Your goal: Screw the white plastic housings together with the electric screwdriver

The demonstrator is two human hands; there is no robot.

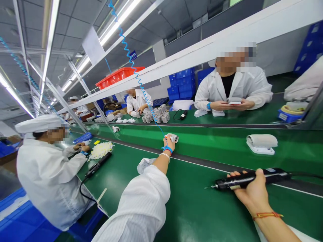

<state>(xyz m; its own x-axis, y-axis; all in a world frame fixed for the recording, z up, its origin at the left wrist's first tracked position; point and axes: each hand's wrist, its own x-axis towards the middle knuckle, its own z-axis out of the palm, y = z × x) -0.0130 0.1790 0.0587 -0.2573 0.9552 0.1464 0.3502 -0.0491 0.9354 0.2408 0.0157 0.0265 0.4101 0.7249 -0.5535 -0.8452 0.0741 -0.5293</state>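
Left hand pinching white part at belt; right hand wrapped round driver (pointy tip!); driver might slip, poke table if grip goes loose.

The only view looks forward and down from the person's head, close above the green table
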